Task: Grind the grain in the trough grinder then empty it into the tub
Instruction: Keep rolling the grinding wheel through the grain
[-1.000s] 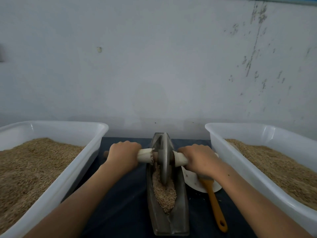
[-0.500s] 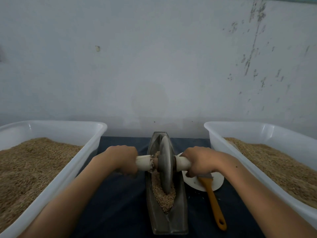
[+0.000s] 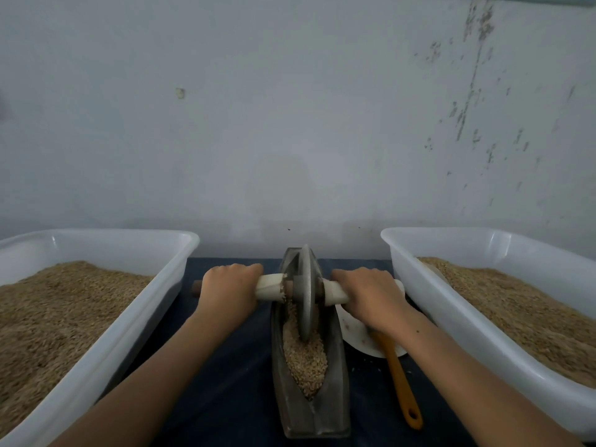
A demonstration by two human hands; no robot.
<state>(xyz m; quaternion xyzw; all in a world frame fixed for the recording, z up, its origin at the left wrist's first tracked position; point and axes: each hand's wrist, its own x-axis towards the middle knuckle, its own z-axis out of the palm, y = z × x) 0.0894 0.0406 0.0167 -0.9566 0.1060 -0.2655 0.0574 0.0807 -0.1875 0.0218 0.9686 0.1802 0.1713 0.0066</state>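
I have my left hand [image 3: 227, 290] and right hand [image 3: 371, 293] each curled tight round an end of the wheel's axle handle [image 3: 269, 287], one either side so the grinding wheel [image 3: 306, 291] stays upright in the trough grinder [image 3: 309, 411] at lower centre. Grain [image 3: 304, 356] lies in the trough, still coarse, I judge. The right hand hides most of the white dish [image 3: 353, 330]; both tubs [image 3: 96, 359] run off-frame.

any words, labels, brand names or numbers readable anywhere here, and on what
None can be read.
left tub: plain white, no label.
right tub: plain white, no label.
trough grinder: bare metal, no marking visible.
wall: only scuffs and stains, no writing.
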